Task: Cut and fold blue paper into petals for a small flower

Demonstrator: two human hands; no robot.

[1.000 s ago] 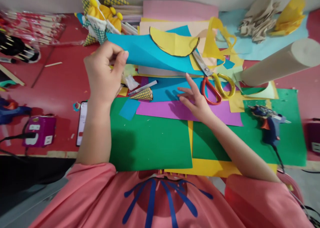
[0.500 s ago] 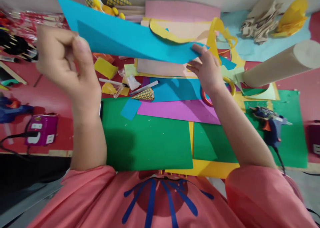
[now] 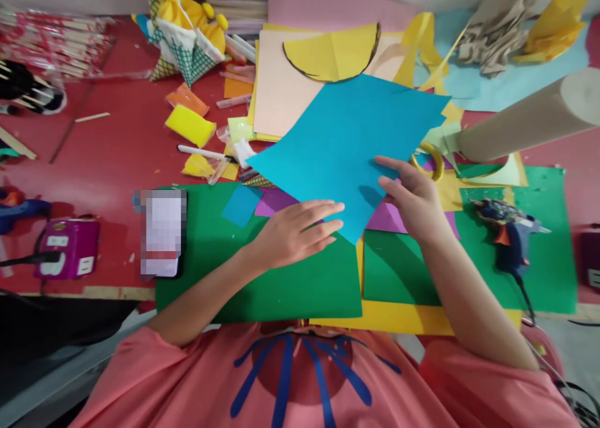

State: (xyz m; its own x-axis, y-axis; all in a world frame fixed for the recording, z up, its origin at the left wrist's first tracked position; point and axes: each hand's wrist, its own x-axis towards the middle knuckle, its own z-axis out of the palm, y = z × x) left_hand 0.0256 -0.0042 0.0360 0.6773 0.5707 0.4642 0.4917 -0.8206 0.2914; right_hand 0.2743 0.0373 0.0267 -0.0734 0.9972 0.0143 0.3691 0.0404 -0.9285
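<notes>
A blue paper sheet [image 3: 347, 134] lies at a slant over the other papers, one corner pointing toward me. My left hand [image 3: 300, 231] is near that lower corner with its fingers stretched out; whether the fingertips touch the sheet I cannot tell. Over the sheet's right edge, my right hand [image 3: 412, 194] has its fingers apart, with the tips on or just above the paper. A yellow semicircular paper piece [image 3: 332, 53] with a dark curved outline sits at the sheet's far edge. Partly under the sheet is purple paper [image 3: 387, 218].
Green sheets [image 3: 300, 290] cover the near table. A glue gun [image 3: 513, 240] and a cardboard tube [image 3: 520, 119] are at right, beside a yellow tape roll [image 3: 431, 159]. On the left lie a phone [image 3: 164, 234], a purple box [image 3: 70, 247] and a yellow sponge-like block [image 3: 190, 125].
The blue sheet has come down from the raised left hand and turned aslant over the papers. My left hand has moved right and down and opened; my right hand has moved nearer me.
</notes>
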